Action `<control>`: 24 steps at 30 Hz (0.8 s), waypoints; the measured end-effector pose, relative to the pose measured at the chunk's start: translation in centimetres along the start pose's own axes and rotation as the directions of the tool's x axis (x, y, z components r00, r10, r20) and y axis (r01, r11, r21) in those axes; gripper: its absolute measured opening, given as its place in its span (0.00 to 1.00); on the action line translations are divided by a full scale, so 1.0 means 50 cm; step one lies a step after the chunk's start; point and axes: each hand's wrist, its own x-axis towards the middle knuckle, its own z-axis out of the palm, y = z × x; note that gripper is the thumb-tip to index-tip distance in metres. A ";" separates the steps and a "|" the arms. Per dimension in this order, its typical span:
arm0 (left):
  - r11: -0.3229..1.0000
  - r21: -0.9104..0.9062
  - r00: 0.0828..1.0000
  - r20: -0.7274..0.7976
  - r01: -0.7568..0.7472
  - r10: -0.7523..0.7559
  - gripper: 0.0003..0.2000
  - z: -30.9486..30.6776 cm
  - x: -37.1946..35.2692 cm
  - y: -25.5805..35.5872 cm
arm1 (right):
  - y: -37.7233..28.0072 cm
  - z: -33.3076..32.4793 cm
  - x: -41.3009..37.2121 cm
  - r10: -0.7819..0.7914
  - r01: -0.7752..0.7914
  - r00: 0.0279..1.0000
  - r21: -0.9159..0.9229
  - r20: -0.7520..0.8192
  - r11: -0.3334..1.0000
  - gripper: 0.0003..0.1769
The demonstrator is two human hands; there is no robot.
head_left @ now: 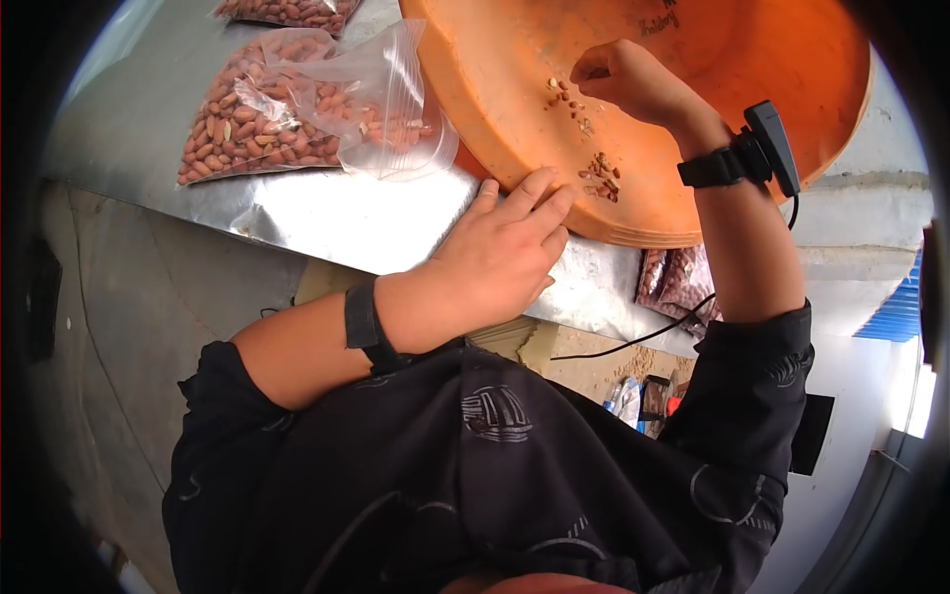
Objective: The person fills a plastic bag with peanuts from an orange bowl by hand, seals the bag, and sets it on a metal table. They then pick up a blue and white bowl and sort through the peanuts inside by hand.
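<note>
An orange basin (465,114) stands on the metal-topped table, its inside facing me. Across its near rim lie the outstretched, parted fingers of my left hand (505,247), touching the edge. My right hand (638,87) is inside the basin, fingers curled together; whatever they hold, if anything, is hidden. Just left of it are several loose peanuts (564,96) with pale bits. Closer to the near rim sits another small cluster of peanuts and skins (601,178). Dark straps circle both wrists, and the right one carries a black device (770,148).
A clear zip bag of red-skinned peanuts (262,124) lies left of the basin on the metal table (336,223), with another peanut bag (297,12) behind. More filled bags (683,282) rest by the basin's lower right. A black cable (633,345) hangs near my right arm.
</note>
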 end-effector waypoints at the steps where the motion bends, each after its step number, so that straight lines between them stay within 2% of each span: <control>1: 1.000 0.005 1.000 0.002 -0.001 0.001 0.22 -0.002 0.001 0.000 | 0.025 0.008 0.015 0.002 -0.002 1.000 -0.027 -0.002 1.000 0.15; 6: 1.000 -0.002 1.000 0.016 0.008 -0.008 0.22 -0.007 0.001 0.001 | 0.084 0.046 0.054 -0.044 0.046 0.999 -0.110 0.018 0.993 0.21; 9: 1.000 -0.011 1.000 0.006 0.008 -0.008 0.22 -0.006 0.001 0.000 | 0.093 0.072 0.076 0.009 -0.012 0.994 0.030 0.105 0.999 0.24; 12: 1.000 -0.028 1.000 -0.003 0.008 -0.008 0.22 -0.004 0.000 -0.001 | 0.081 0.072 0.082 0.069 -0.089 0.989 0.157 0.129 0.984 0.23; 15: 1.000 -0.024 1.000 -0.001 0.015 -0.015 0.22 -0.004 0.001 0.001 | 0.078 0.084 0.087 0.046 -0.076 0.992 0.266 0.115 0.961 0.17; 18: 0.999 -0.026 1.000 -0.003 0.019 -0.019 0.22 -0.003 -0.001 0.001 | 0.084 0.089 0.099 0.055 -0.107 0.984 0.313 0.171 0.944 0.11; 24: 0.999 -0.028 1.000 -0.008 0.018 -0.018 0.22 -0.001 -0.001 0.000 | 0.076 0.095 0.100 0.123 -0.183 0.979 0.421 0.165 0.888 0.07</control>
